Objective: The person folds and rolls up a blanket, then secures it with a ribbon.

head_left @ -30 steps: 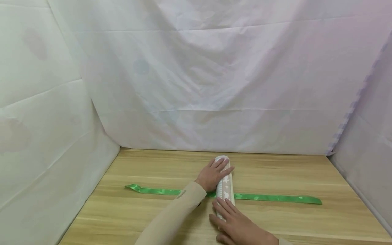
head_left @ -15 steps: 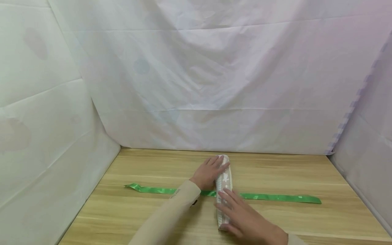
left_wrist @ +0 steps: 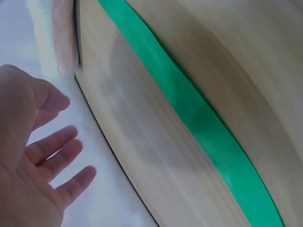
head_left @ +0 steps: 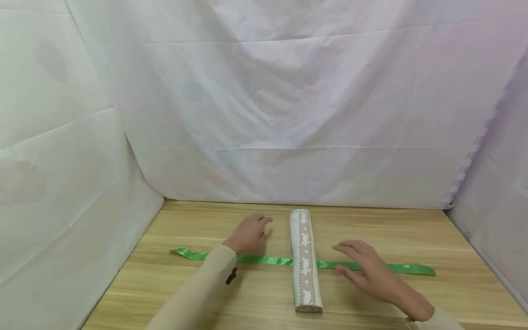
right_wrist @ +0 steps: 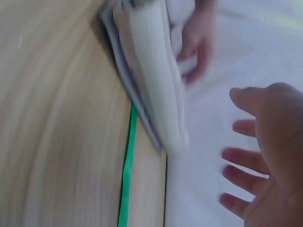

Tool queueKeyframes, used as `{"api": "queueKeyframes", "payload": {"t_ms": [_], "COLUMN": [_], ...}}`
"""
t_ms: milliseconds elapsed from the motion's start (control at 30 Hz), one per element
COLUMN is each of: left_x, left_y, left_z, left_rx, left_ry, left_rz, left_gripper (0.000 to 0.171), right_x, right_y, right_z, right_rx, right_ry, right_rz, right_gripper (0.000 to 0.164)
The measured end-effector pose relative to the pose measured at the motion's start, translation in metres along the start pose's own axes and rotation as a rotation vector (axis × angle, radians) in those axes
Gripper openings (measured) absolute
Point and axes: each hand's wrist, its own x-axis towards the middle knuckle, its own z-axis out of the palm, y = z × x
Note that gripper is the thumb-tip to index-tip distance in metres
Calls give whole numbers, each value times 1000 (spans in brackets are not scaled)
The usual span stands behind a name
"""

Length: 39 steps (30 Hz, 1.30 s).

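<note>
A rolled or folded cloth (head_left: 306,261), pale with a pinkish-brown band of white animal figures, lies lengthwise on the table. Beneath its middle a green satin ribbon (head_left: 346,265) runs crosswise, its ends spread out left and right. My left hand (head_left: 249,234) hovers left of the cloth, apart from it, with relaxed fingers and nothing held. To the right, my right hand (head_left: 369,270) is over the ribbon, fingers loosely spread and holding nothing. In the left wrist view the ribbon (left_wrist: 189,111) crosses the wood. The right wrist view shows the cloth (right_wrist: 154,71), blurred.
The wooden table (head_left: 198,293) ends at a white sheet (head_left: 264,114) hung behind it. Further white sheets stand at the left (head_left: 62,160) and right (head_left: 499,183). A small black object (head_left: 231,276) sits at the left sleeve.
Both hands have let go of the cloth and moved apart, the left hand to the left and the right hand to the right. The cloth and ribbon stay nearly in place.
</note>
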Motion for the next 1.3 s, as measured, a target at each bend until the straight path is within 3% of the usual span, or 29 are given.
{"api": "queueKeyframes", "payload": {"t_ms": [200, 333, 500, 600, 867, 1033, 1300], "left_x": [-30, -48, -71, -86, -111, -116, -116], "left_y": [-32, -51, -72, -82, -102, -103, -101], "left_z": [-9, -11, -13, -16, -16, -15, -10], "left_rx": [-296, -460, -562, -582, -604, -610, -595], "left_ry": [-72, -95, -110, -114, -122, -117, -109], "left_rz": [-144, -195, -228, -247, -280, -302, -247], "left_gripper": [34, 28, 22, 22, 30, 31, 23], "right_x": [-21, -31, -39, -45, -60, -63, -63], "right_y": [41, 67, 92, 104, 124, 128, 131], "right_z": [-13, -21, -29, -29, -22, -20, -19], "right_rx": [8, 44, 153, 166, 209, 271, 252], "right_ry": [-18, -76, -229, -288, -316, -315, -325], "right_rz": [120, 230, 451, 527, 565, 524, 458], "right_gripper": [28, 26, 31, 35, 35, 22, 10]}}
